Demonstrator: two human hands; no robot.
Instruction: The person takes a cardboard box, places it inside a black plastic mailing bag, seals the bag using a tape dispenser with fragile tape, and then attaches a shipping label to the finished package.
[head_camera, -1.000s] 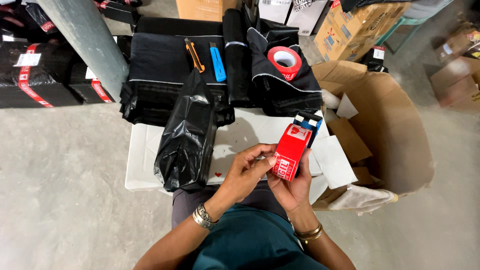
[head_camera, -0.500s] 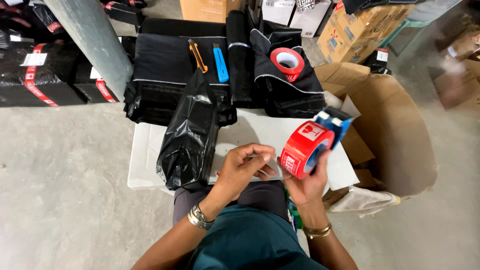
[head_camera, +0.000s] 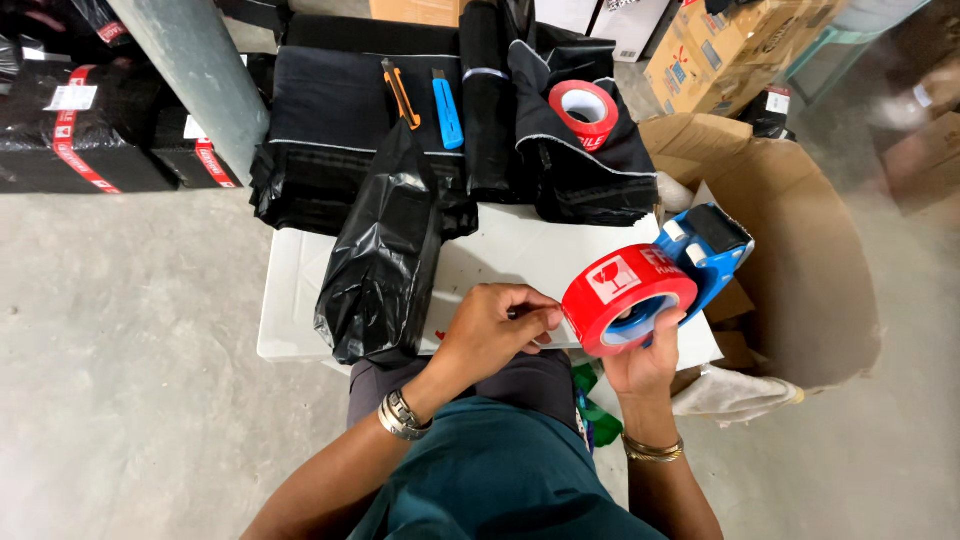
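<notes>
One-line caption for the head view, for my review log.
Right hand holds a blue dispenser with red tape roll; left hand pinches its edge.

Single head-worn view, looking steeply down from above, close over hands (head_camera: 560, 340) and white table (head_camera: 290, 300), floor around

Red tape roll (head_camera: 625, 297) with white markings, in a blue dispenser (head_camera: 706, 250); beside it a white table (head_camera: 300, 300) bearing a glossy black bag (head_camera: 385, 260); beyond the table, an orange cutter (head_camera: 400, 93), blue cutter (head_camera: 447, 108), second red roll (head_camera: 583, 108) on black fabric (head_camera: 330, 110)
</notes>
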